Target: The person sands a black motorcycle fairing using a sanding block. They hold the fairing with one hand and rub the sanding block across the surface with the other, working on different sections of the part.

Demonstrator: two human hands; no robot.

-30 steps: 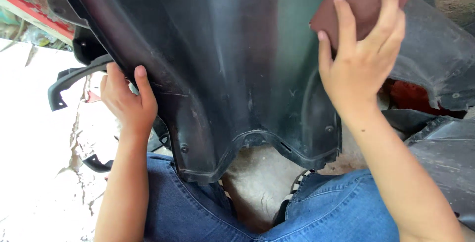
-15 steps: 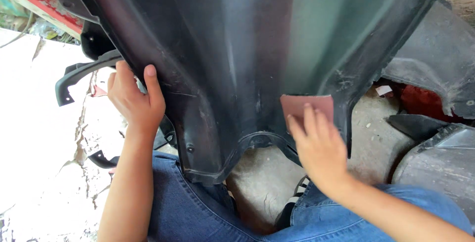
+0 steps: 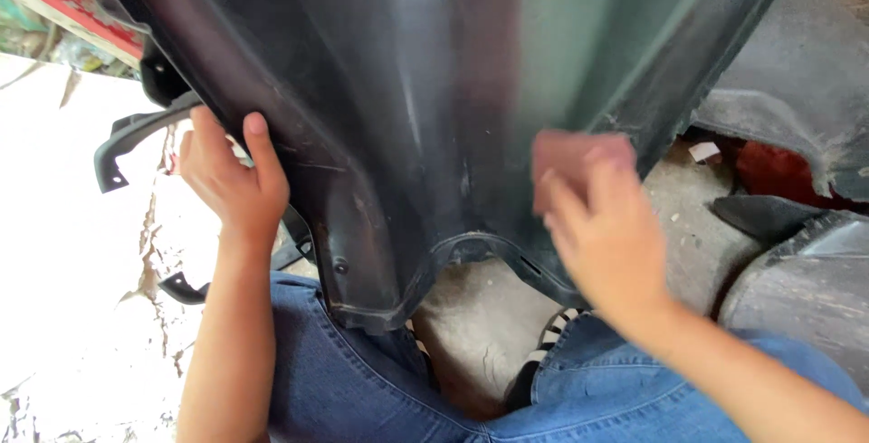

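Note:
A large black plastic body panel (image 3: 416,90) rests across my lap, its curved lower edge toward me. My left hand (image 3: 231,181) grips the panel's left edge, thumb over the front face. My right hand (image 3: 602,226), blurred by motion, presses a reddish-brown sheet of sandpaper (image 3: 570,158) flat against the panel's lower right part, fingers spread on top of the sheet.
My knees in blue jeans (image 3: 362,380) sit under the panel. Other dark grey panels (image 3: 797,90) lie at the right, with a red part (image 3: 778,176) between them. A black bracket (image 3: 127,140) sticks out at the left over pale concrete ground (image 3: 72,316).
My right hand slid the sandpaper from the panel's upper right down to its lower right, then slightly up and right. My left hand kept its grip on the left edge.

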